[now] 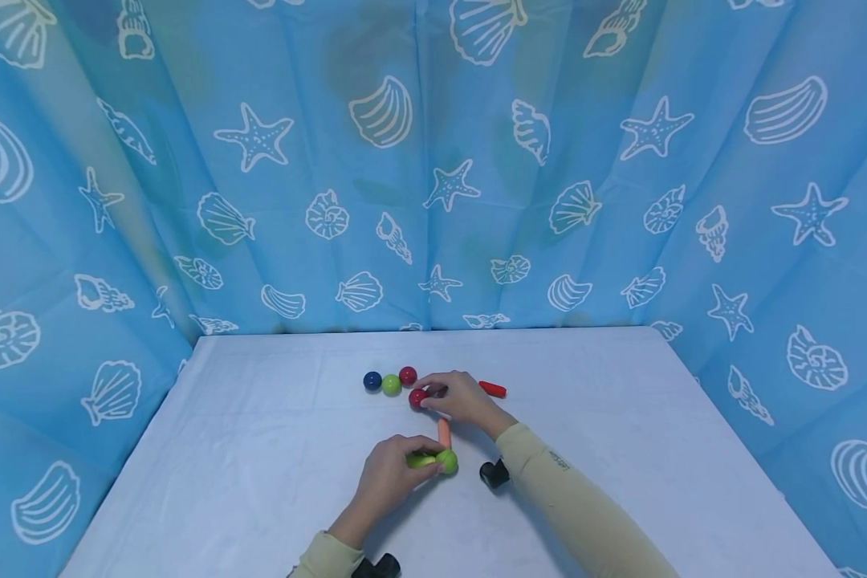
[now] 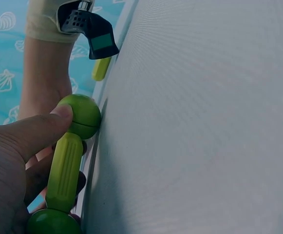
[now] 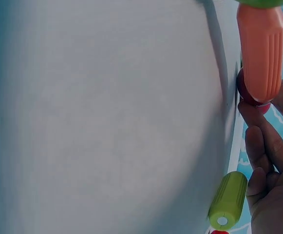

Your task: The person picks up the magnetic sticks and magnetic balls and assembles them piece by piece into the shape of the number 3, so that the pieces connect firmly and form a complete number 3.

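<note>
My left hand (image 1: 393,474) holds a toy piece made of a yellow-green rod (image 2: 65,170) between two green balls (image 2: 85,116), its thumb pressed on the upper ball. An orange rod (image 1: 444,433) stretches away from one green ball (image 1: 446,461). Just beyond it, my right hand (image 1: 462,399) pinches a red ball (image 1: 418,399) between thumb and fingers. The right wrist view has the orange rod (image 3: 262,53) overlapping that red ball (image 3: 248,90), with green at the rod's other end.
A blue ball (image 1: 372,381), a green ball (image 1: 391,384) and another red ball (image 1: 408,376) sit close together beyond the hands. Right of them lies a red rod (image 1: 493,389). A loose yellow-green rod (image 3: 229,200) is near the right hand. A shell-patterned curtain (image 1: 433,160) borders the white table (image 1: 260,449).
</note>
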Action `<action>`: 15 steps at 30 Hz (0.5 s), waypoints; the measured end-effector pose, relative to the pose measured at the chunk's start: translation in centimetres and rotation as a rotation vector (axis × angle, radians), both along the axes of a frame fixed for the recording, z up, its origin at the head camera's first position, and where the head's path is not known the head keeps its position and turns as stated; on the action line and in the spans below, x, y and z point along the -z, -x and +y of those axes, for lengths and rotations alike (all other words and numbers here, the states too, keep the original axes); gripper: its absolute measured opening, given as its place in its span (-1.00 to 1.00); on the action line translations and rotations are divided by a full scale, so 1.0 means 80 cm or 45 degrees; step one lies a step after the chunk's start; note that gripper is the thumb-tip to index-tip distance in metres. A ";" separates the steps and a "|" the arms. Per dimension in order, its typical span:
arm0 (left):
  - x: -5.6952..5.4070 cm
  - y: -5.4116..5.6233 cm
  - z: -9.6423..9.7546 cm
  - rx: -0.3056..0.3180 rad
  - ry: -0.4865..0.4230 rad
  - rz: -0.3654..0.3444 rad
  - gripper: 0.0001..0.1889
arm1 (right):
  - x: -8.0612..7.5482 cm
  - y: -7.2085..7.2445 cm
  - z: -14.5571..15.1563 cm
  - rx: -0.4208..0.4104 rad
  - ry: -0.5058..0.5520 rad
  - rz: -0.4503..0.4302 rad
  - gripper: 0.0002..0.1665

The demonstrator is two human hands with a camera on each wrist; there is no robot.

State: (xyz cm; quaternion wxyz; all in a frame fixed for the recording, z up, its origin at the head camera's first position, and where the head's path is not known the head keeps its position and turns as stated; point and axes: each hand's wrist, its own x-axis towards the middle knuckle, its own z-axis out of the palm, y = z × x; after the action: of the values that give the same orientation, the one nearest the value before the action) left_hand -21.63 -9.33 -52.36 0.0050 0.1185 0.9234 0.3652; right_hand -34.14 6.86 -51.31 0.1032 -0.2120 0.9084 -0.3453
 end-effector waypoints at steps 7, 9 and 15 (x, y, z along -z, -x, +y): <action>0.000 -0.001 0.001 -0.009 0.000 0.007 -0.72 | -0.003 -0.003 0.004 -0.007 -0.015 0.021 -0.59; 0.000 -0.001 0.001 -0.013 0.003 0.006 -0.71 | -0.003 -0.003 0.005 -0.002 -0.022 0.018 -0.59; 0.002 0.000 0.002 -0.021 0.001 0.007 -0.71 | -0.002 -0.003 0.010 0.021 -0.037 0.011 -0.59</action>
State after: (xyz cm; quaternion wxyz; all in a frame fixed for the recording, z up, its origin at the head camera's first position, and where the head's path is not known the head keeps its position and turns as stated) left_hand -21.67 -9.18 -52.52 -0.0006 0.1120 0.9244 0.3645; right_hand -33.90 7.66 -51.19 0.0993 -0.2046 0.9154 -0.3320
